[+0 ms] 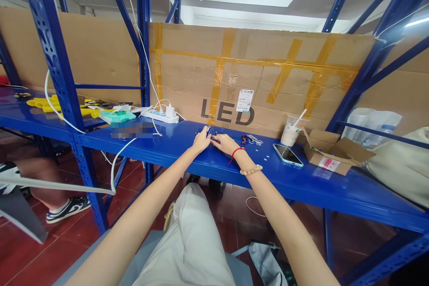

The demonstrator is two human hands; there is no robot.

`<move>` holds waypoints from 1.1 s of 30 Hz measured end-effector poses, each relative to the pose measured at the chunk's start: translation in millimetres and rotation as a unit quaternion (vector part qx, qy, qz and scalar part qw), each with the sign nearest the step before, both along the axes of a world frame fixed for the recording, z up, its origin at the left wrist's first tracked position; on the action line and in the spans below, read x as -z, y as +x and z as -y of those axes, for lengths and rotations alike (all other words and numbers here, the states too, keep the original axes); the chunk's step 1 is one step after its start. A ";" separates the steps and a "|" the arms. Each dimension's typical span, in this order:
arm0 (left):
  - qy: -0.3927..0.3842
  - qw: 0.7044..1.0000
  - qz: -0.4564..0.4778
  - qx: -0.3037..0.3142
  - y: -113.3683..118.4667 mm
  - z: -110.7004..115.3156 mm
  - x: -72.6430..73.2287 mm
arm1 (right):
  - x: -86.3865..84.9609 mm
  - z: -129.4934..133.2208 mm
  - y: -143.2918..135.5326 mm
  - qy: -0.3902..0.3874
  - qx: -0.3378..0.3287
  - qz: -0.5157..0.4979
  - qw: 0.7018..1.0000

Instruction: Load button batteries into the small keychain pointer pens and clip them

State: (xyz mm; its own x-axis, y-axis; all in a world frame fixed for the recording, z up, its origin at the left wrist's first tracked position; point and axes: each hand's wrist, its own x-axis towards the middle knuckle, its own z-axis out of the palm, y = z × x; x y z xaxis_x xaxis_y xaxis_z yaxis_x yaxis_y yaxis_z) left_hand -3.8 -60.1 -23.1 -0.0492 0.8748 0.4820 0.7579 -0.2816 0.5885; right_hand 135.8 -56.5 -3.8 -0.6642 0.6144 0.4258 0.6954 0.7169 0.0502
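Observation:
Both hands meet over the blue shelf top [187, 143]. My left hand [201, 141] is closed around a small blue and silver piece [209, 130], too small to name. Close beside it, my right hand [225, 144] has its fingers bent and drawn together toward the left fingertips; whatever lies between them is hidden. Just right of the hands is a little group of silver metal pieces [254, 140], with a small dark red piece [244, 139] by them. A few tiny pale bits [266, 158] lie nearer the shelf's front edge.
On the right stand a plastic cup with a straw [291, 134], a phone [287, 155] and an opened cardboard box [330, 151]. Leftward are a power strip [161, 116] with cables and a green packet [119, 116]. A taped cardboard sheet [194, 76] closes the back. Another person's leg [43, 178] shows at left.

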 end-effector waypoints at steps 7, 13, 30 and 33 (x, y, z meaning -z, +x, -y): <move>-0.011 0.999 -0.037 -0.004 1.3 2.4 -1.8 | 0.0 -1.6 1.7 -0.071 -0.015 -0.069 0.995; -0.002 1.000 -0.031 -0.001 2.3 3.9 -2.9 | 2.2 -4.9 2.1 -0.084 -0.055 -0.129 0.987; -0.027 0.999 0.019 0.020 4.6 10.4 -7.9 | 2.6 -19.5 11.1 0.022 0.018 -0.222 0.975; -0.049 0.999 -0.003 0.016 5.5 12.7 -9.9 | 4.2 -21.0 9.0 0.019 -0.014 -0.253 0.967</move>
